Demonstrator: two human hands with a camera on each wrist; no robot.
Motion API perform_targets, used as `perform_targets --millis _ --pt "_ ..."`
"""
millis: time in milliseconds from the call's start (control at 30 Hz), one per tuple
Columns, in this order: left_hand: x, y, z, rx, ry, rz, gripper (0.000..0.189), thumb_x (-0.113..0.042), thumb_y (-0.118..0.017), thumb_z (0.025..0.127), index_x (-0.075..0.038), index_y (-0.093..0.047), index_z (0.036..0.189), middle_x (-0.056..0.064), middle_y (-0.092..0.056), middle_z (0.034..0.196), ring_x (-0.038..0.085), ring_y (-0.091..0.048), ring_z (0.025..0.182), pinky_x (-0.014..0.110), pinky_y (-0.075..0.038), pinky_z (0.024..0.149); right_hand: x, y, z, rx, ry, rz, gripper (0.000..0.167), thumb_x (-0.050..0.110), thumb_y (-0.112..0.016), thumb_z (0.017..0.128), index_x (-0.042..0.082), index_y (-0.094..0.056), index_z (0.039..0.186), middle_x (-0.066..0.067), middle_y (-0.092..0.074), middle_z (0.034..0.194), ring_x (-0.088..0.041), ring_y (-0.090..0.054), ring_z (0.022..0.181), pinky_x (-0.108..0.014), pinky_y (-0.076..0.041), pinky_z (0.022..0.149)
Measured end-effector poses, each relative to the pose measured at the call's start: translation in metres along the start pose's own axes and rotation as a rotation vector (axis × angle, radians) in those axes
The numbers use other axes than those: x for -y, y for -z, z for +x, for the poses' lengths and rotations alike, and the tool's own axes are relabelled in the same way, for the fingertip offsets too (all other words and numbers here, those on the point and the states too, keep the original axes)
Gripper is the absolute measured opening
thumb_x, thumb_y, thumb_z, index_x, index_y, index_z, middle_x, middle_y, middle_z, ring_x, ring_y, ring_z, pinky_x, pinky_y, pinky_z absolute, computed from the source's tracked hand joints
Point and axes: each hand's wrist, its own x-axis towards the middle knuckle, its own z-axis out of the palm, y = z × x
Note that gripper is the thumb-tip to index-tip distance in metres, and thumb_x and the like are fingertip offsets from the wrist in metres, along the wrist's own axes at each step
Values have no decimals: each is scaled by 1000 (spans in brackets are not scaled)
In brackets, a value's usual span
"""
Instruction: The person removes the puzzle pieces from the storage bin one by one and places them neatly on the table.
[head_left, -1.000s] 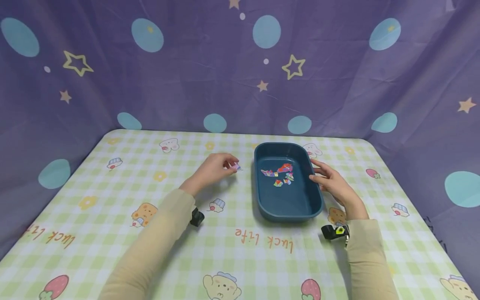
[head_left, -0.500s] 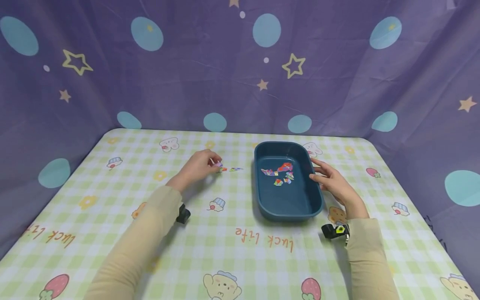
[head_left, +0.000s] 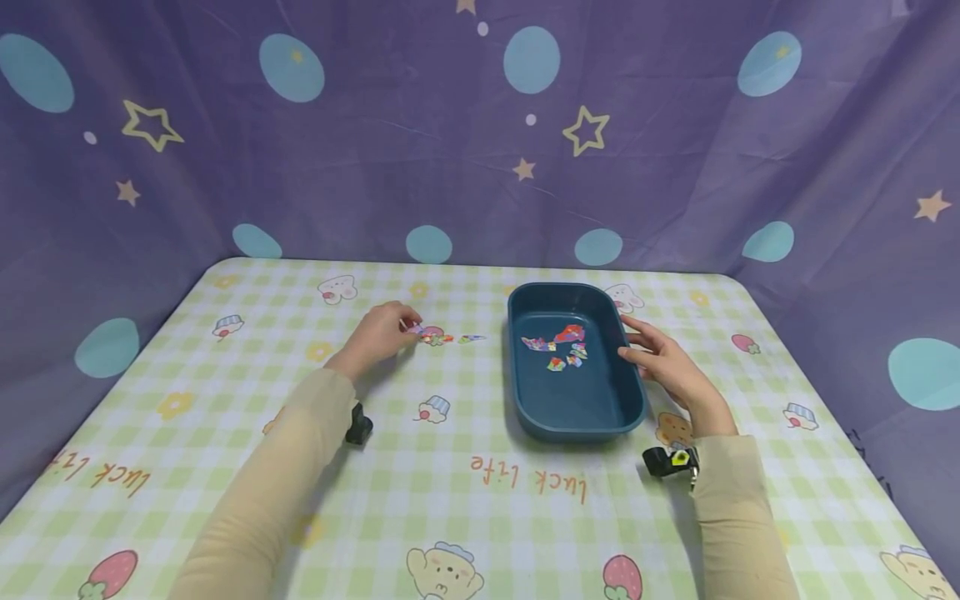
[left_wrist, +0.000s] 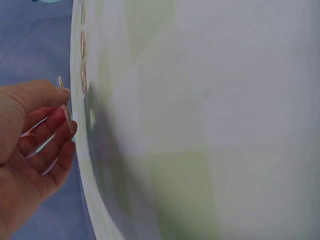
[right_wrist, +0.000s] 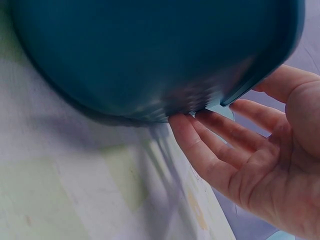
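In the head view, my left hand is left of the tub and pinches a thin, flat, colourful piece between thumb and fingers. The left wrist view shows that piece edge-on, just over the tabletop. Right by those fingertips, small bright pieces lie on the cloth, and a narrow one lies a little further right. A dark teal tub holds several similar pieces. My right hand grips its right side, thumb at the rim and fingers against the outer wall.
A green-and-white checked cloth with printed cartoons covers the table. Behind and at both sides hangs a purple curtain with stars and blue ovals. A black wrist camera sits by the right cuff.
My left hand has moved left from beside the tub, uncovering the narrow piece and then more of the small pieces on the cloth. The right hand and tub have stayed put.
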Motion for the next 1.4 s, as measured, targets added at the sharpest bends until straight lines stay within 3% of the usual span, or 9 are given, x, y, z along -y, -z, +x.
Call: perform_targets --millis 200,467,900,1000,1167,1300,1400 --pt "8 3 -1 1 42 29 26 -7 -62 78 0 -64 103 14 -61 95 26 -56 86 39 -45 80 0 1 1 -7 2 -8 63 26 -54 91 23 -22 145 -18 -34 141 -26 -43 116 -24 -45 75" --pt "13 0 -1 9 45 60 25 -9 -62 79 0 -66 102 14 -62 94 26 -57 87 39 -44 82 -1 0 1 -4 2 -6 63 26 -54 91 23 -22 145 -17 -35 141 -18 -47 109 -24 -46 71" --pt "7 2 -3 23 76 40 25 -9 -64 79 0 -65 102 14 -63 95 25 -57 87 39 -44 83 -1 1 0 4 3 5 64 28 -55 91 25 -21 145 -17 -34 141 -27 -43 116 -25 -45 73" --pt "6 3 -2 11 60 13 24 -8 -63 79 -2 -64 102 13 -63 93 24 -57 84 37 -45 78 -1 1 0 7 3 9 64 28 -54 91 24 -21 145 -17 -33 142 -28 -42 117 -25 -45 72" --pt "-2 4 3 -8 4 -3 22 -8 -61 82 -3 -64 104 11 -62 93 22 -56 82 34 -46 71 -1 1 0 7 1 7 64 28 -55 91 24 -21 145 -17 -33 142 -26 -43 116 -24 -45 71" --pt "-18 5 7 -7 -25 8 23 -8 -61 82 -3 -64 104 11 -62 94 23 -57 84 35 -45 75 -1 1 0 2 4 -1 64 28 -55 90 23 -22 145 -17 -34 141 -17 -47 107 -24 -45 67" --pt "-31 4 9 1 -45 -5 24 -10 -61 82 -3 -64 105 10 -61 95 22 -57 85 35 -45 75 -1 0 0 4 4 0 64 27 -55 91 23 -22 145 -18 -34 141 -17 -47 107 -23 -44 67"
